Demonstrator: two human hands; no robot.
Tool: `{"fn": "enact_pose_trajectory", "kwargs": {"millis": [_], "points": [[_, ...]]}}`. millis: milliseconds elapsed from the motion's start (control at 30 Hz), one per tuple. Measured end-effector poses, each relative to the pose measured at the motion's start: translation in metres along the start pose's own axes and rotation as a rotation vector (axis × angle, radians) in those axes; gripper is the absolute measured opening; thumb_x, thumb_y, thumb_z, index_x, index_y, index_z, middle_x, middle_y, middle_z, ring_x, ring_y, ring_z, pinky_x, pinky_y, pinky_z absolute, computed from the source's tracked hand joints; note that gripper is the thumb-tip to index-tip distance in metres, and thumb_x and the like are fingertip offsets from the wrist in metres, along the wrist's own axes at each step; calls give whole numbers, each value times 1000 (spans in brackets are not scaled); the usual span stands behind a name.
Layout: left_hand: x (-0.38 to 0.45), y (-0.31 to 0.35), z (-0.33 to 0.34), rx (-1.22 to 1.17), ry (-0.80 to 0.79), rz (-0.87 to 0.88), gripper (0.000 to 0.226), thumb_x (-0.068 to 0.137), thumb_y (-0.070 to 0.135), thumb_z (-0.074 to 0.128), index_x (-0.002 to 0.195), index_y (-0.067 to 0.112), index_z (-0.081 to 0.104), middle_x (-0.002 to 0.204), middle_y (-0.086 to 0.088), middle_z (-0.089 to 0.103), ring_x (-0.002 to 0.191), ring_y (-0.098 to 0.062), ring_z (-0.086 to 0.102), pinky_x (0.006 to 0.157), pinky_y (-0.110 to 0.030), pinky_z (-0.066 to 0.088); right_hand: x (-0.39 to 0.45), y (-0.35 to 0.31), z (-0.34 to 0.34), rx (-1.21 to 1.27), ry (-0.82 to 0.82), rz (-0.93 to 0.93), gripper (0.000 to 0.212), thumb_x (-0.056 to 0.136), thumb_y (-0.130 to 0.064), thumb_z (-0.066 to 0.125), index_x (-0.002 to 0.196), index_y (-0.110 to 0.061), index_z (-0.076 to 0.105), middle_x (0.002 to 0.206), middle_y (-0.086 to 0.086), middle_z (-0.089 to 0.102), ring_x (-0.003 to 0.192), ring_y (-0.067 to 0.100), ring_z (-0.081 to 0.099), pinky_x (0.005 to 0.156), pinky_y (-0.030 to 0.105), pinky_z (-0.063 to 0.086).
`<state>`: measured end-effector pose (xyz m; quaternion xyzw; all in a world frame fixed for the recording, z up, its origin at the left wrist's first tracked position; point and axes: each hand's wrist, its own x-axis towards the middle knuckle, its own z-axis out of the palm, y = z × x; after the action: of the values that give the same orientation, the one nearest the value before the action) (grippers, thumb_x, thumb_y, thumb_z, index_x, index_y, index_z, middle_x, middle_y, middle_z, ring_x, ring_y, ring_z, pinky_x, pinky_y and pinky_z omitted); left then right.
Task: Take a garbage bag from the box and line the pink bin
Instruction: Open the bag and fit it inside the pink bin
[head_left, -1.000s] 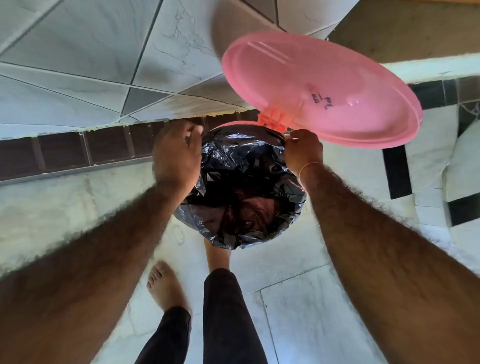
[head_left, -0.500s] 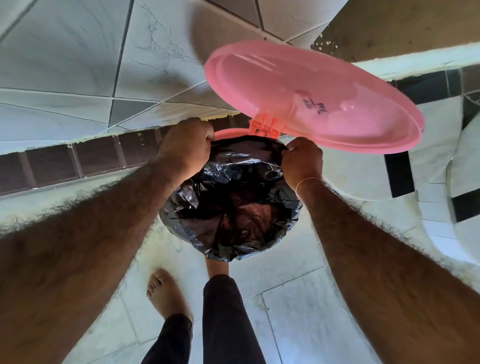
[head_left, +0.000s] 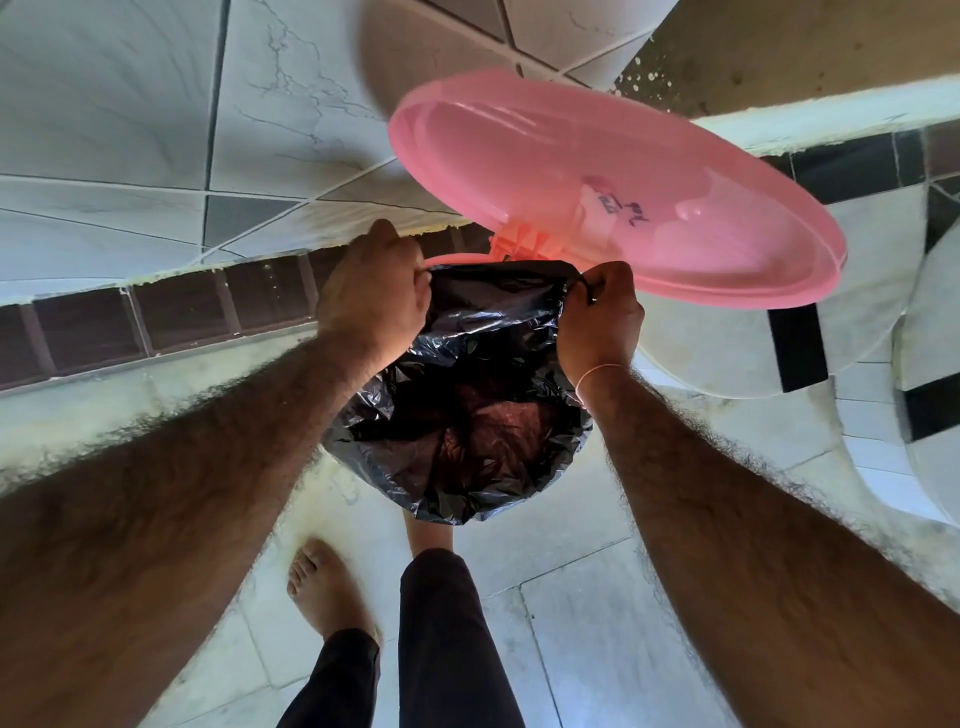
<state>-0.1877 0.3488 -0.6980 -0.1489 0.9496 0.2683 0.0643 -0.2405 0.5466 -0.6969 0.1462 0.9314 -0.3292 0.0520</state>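
Down below, the floor (head_left: 571, 649) was pale stone tile with thin joints, and a band of dark brown tiles (head_left: 156, 317) ran along the foot of a wall of large grey marbled tiles (head_left: 130, 104). Off to the right sat white tiling with black blocks (head_left: 800, 348). One bin stood on that floor, only a sliver of its pink rim (head_left: 452, 259) showing; one pink lid (head_left: 613, 192) stood tipped open on its hinge behind the mouth, some dark writing on its underside. One black bag (head_left: 467, 405) sat in the bin, crinkled, its edge folded out over the near side of the rim. Two hands worked the far edge of the bag: the left hand (head_left: 374, 291) had its fingers curled round the plastic at the rim, and the right hand (head_left: 602, 317) pinched the bag's edge on the other side, just under the lid. A thin band (head_left: 597, 371) circled the right wrist. One bare foot (head_left: 327, 592) was in plain sight, with two dark trouser legs (head_left: 447, 639) below.
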Motion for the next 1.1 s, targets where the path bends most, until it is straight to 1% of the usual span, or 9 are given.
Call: {"fn": "enact_pose_trajectory", "kwargs": {"millis": [100, 267, 367, 433, 600, 767, 900, 1000, 1100], "points": [[5, 1, -2, -185, 8, -160, 12, 93, 24, 53, 94, 13, 57, 95, -6, 60, 84, -24, 59, 76, -40, 53, -1, 1, 2, -9, 14, -1, 8, 83, -6, 49, 89, -9, 54, 75, 3, 58, 72, 30, 51, 61, 33, 37], [7, 4, -4, -228, 74, -108, 9, 89, 7, 52, 96, 14, 54, 84, -5, 65, 71, -26, 60, 62, -38, 52, -3, 3, 4, -80, 34, -13, 11, 82, -6, 50, 78, -14, 43, 72, 5, 49, 67, 27, 41, 57, 31, 27], [8, 5, -1, -118, 61, -28, 19, 82, -3, 54, 94, 11, 59, 91, -10, 61, 87, -29, 57, 71, -39, 49, -4, 7, 7, -131, -2, -110, 8, 85, -16, 62, 86, -10, 58, 87, 6, 59, 75, 22, 47, 63, 29, 36], [10, 4, 3, -20, 36, -14, 22, 79, -1, 63, 100, 8, 65, 103, -13, 60, 99, -30, 54, 80, -39, 46, -6, 11, 11, -170, -42, -145, 21, 84, -25, 66, 98, -9, 64, 100, 9, 62, 88, 25, 54, 75, 34, 46], [15, -1, 10, -63, -20, -66, 41, 81, -3, 63, 120, 7, 63, 115, -12, 53, 108, -30, 50, 91, -36, 47, -9, 18, 18, -182, -96, -142, 39, 90, -35, 57, 121, -12, 61, 120, 11, 57, 111, 30, 54, 96, 42, 47], [23, -6, 1, -228, -227, -250, 39, 88, -8, 47, 112, 14, 69, 102, -6, 60, 69, -21, 60, 53, -25, 44, -9, 25, 17, -265, -311, -42, 37, 90, -43, 52, 116, -17, 53, 111, 10, 58, 107, 32, 55, 89, 45, 49], [21, -20, -5, -217, -255, -304, 44, 85, -13, 42, 113, 8, 69, 109, -17, 67, 72, -23, 59, 57, -26, 45, -4, 29, 10, -261, -370, 16, 34, 87, -43, 57, 100, -13, 49, 100, 10, 64, 95, 33, 60, 79, 40, 51], [10, -31, -5, -273, -274, -366, 43, 84, -13, 39, 107, 6, 70, 81, -10, 66, 59, -14, 53, 39, -17, 39, -5, 33, 5, -256, -397, 53, 37, 86, -43, 60, 101, -11, 50, 98, 10, 65, 92, 33, 61, 81, 43, 52], [-1, -39, -4, -362, -235, -396, 39, 81, -11, 40, 94, 5, 73, 68, -5, 60, 52, -6, 47, 40, -16, 33, -7, 37, 2, -238, -413, 99, 37, 84, -42, 63, 102, -12, 49, 100, 10, 64, 93, 34, 61, 84, 46, 53]]}}
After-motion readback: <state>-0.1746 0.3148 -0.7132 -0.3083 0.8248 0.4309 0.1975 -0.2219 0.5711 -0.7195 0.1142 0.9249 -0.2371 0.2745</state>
